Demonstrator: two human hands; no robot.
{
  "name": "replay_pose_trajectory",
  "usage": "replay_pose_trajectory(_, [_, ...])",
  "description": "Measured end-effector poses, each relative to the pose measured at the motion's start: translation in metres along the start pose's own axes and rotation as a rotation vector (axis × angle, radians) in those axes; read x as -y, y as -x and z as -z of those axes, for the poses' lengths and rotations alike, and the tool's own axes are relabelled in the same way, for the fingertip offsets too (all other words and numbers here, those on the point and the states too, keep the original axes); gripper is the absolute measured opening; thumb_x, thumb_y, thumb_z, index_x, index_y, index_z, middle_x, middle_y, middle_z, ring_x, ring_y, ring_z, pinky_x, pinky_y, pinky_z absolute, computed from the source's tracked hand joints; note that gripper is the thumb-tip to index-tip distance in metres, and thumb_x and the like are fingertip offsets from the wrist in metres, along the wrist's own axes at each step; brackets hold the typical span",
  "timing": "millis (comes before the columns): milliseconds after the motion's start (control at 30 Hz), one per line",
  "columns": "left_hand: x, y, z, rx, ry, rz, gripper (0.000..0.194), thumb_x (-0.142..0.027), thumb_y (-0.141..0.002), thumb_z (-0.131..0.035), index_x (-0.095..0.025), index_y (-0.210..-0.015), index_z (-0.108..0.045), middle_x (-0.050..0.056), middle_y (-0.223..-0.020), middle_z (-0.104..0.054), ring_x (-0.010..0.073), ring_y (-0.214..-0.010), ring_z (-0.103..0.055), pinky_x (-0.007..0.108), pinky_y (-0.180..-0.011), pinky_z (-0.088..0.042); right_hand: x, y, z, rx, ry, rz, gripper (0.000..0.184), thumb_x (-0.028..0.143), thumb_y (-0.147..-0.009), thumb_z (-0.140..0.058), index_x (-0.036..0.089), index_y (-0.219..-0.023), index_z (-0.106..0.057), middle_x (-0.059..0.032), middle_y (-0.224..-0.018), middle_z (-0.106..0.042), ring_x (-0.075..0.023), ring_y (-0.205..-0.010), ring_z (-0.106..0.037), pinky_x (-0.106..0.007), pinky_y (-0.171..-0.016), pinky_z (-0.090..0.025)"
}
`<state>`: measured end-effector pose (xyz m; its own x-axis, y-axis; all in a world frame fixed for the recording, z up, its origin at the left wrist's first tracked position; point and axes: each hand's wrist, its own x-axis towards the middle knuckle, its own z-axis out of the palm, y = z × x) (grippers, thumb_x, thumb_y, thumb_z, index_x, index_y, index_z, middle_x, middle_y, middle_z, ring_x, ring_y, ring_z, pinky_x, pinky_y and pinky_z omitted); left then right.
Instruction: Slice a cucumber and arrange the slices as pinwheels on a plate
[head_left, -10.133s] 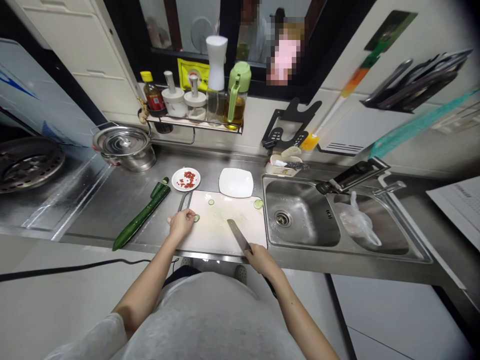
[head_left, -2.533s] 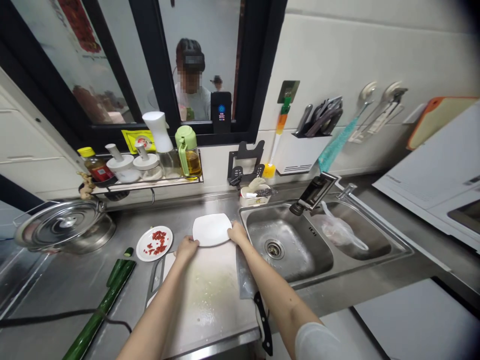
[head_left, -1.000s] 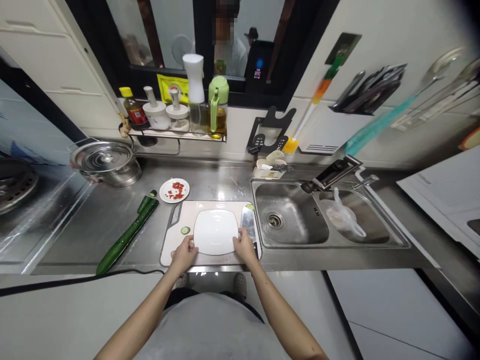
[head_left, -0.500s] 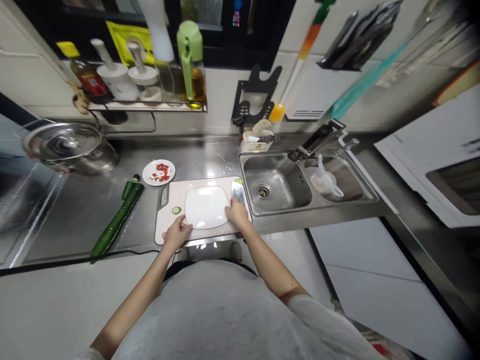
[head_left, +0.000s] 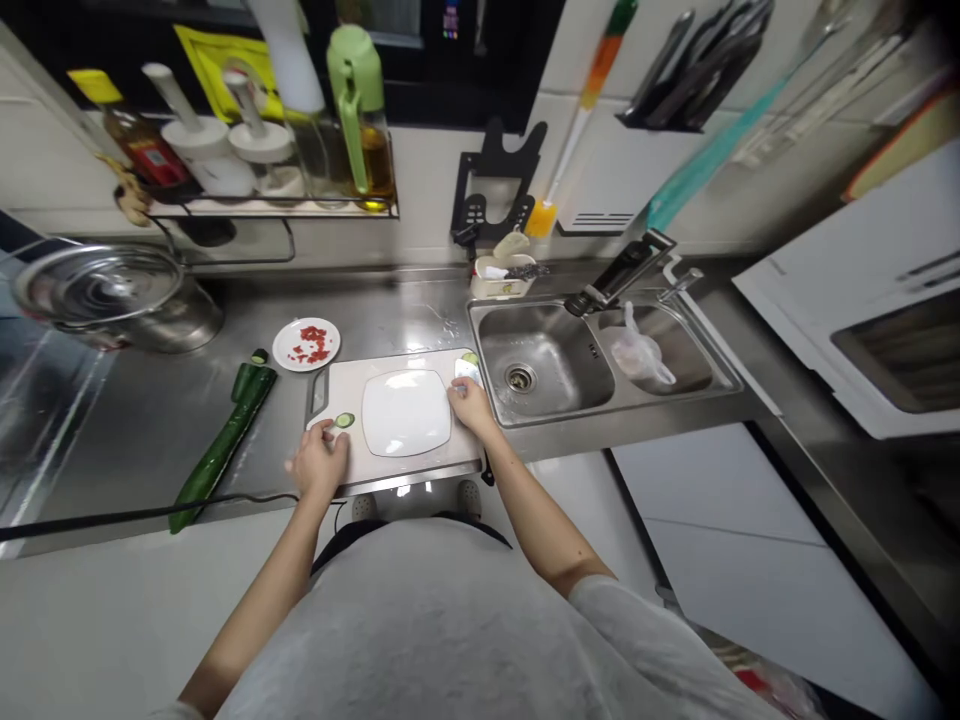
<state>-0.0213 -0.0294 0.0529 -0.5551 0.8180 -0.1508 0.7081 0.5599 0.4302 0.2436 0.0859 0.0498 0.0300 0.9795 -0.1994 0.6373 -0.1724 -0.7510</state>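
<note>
A white square plate (head_left: pixel 407 413) lies on the pale cutting board (head_left: pixel 352 468). At its right edge is my right hand (head_left: pixel 472 408), fingers slightly spread, with fingertips at or very near the rim. Beyond that hand shows part of a knife blade (head_left: pixel 466 369); the rest of the knife is mostly covered. My left hand (head_left: pixel 319 462) hovers over the board's left edge, fingers loosely curled and apart, holding nothing visible. Just beyond its fingertips lies a cucumber slice (head_left: pixel 344 420). A cucumber end piece (head_left: pixel 470 357) sits at the board's far right corner.
Left of the board lie a long cucumber (head_left: pixel 225 450) and a shorter cucumber piece (head_left: pixel 242 382). A small white plate (head_left: pixel 283 350) holds chopped red bits. A lidded steel pot (head_left: pixel 169 318) stands far left; the double sink (head_left: pixel 540 345) is right. A black cord (head_left: pixel 142 511) crosses the front left.
My left hand has left the plate's near left corner and moved left, close to the cucumber slice. My right hand stays by the plate's right edge. The whole view has shifted slightly.
</note>
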Motion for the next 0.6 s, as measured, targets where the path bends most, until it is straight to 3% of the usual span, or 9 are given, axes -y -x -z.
replay_pose_trajectory(267, [-0.002, -0.007, -0.003, 0.025, 0.055, 0.079, 0.036, -0.044, -0.084, -0.053, -0.027, -0.115, -0.06, 0.006, -0.104, -0.067, 0.0291, -0.101, -0.059, 0.047, -0.091, -0.035, -0.011, 0.008, -0.002, 0.066, -0.039, 0.061, 0.027, 0.034, -0.078, -0.049, 0.019, -0.092, -0.065, 0.0019, -0.057, -0.057, -0.0161, -0.057, -0.053, -0.025, -0.059, -0.041])
replay_pose_trajectory(600, [-0.01, -0.016, -0.009, -0.054, 0.111, 0.082, 0.03, -0.044, -0.084, -0.053, -0.023, -0.1, -0.066, 0.009, -0.097, -0.069, 0.0302, -0.099, -0.058, 0.046, -0.089, -0.033, -0.002, 0.016, -0.003, 0.122, -0.045, 0.114, 0.028, 0.036, -0.077, -0.05, 0.018, -0.092, -0.065, 0.0029, -0.052, -0.054, -0.0183, -0.055, -0.055, -0.028, -0.059, -0.041])
